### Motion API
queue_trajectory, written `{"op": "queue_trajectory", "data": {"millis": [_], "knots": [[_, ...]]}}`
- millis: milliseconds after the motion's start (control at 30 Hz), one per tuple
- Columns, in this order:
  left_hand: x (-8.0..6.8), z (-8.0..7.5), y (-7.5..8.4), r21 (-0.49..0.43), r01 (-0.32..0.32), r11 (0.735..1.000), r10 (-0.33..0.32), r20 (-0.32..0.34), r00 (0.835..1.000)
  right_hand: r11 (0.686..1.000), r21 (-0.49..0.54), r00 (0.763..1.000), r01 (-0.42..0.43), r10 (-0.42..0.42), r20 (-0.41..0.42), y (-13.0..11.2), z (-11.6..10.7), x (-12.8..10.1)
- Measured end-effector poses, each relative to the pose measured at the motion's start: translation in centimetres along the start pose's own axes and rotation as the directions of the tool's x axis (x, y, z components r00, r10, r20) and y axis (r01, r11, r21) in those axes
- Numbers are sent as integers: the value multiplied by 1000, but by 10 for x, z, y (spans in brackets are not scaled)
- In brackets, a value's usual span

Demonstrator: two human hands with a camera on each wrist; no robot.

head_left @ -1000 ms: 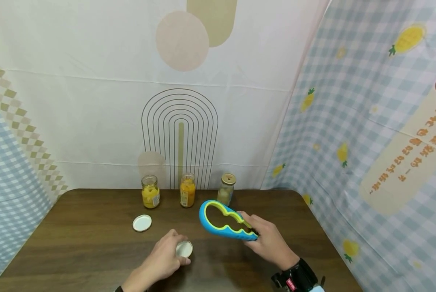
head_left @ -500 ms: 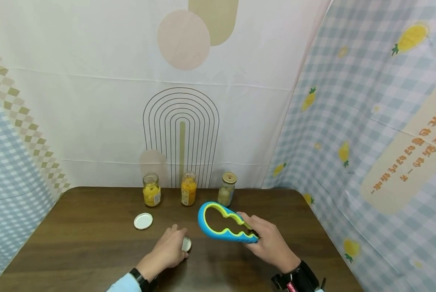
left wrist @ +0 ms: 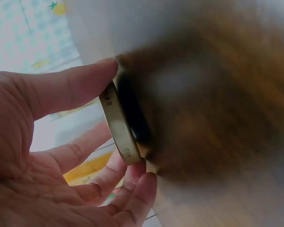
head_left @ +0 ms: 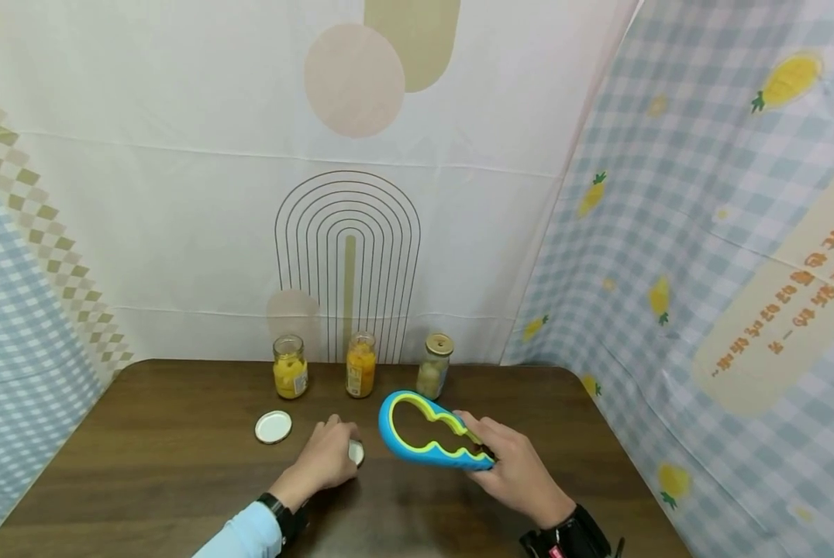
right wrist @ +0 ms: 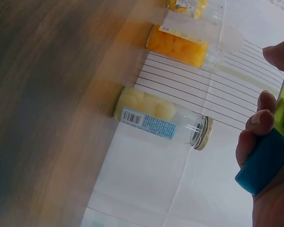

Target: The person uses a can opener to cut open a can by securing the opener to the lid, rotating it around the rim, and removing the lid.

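Observation:
My left hand (head_left: pixel 325 456) pinches a jar lid (head_left: pixel 356 452) between thumb and fingertips, low over the table. The left wrist view shows the lid's gold rim (left wrist: pixel 120 127) tilted on edge; whether it touches the table I cannot tell. My right hand (head_left: pixel 515 469) grips the handle end of a blue and lime-green jar opener (head_left: pixel 385 425), its wavy loop pointing left above the table. Another jar lid (head_left: pixel 273 427) lies white side up, left of my left hand. Behind the opener stands a glass jar of pale fruit (right wrist: pixel 146 109) with its gold lid (right wrist: pixel 204 134) on.
Two lidless glass jars stand at the table's (head_left: pixel 145 434) back edge: one with yellow fruit (head_left: pixel 290 377), one with orange fruit (head_left: pixel 360 373). A white patterned cloth (head_left: pixel 201 232) hangs behind. A checked cloth (head_left: pixel 598 294) hangs along the right side.
My left hand has moved slightly forward with the lid, which has turned more on edge and is now mostly hidden by the fingers. The right hand and jar opener have barely moved.

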State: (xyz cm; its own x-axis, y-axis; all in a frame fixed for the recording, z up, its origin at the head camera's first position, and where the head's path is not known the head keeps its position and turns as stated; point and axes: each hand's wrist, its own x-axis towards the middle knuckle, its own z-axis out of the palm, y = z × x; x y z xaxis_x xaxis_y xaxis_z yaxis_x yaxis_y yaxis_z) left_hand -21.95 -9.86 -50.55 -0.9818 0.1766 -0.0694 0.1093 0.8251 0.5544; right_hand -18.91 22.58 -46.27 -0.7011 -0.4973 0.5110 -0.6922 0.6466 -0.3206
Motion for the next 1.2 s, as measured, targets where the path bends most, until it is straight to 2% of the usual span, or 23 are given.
{"op": "queue_trajectory", "data": {"millis": [233, 500, 733, 1200], "knots": [[16, 1, -5, -74, 5, 997, -7, -33, 999, 1000, -6, 1000, -15, 16, 16, 0, 1, 1], [29, 3, -5, -132, 59, 989, -64, -39, 997, 1000, -2, 999, -24, 24, 28, 0, -1, 4], [32, 2, -7, -183, 86, 979, -94, -35, 995, 999, 3, 999, -33, 33, 25, 1, -2, 4], [34, 2, -5, -163, 88, 983, -90, -6, 996, 999, 4, 999, -47, 46, 9, 5, -3, -1]]}}
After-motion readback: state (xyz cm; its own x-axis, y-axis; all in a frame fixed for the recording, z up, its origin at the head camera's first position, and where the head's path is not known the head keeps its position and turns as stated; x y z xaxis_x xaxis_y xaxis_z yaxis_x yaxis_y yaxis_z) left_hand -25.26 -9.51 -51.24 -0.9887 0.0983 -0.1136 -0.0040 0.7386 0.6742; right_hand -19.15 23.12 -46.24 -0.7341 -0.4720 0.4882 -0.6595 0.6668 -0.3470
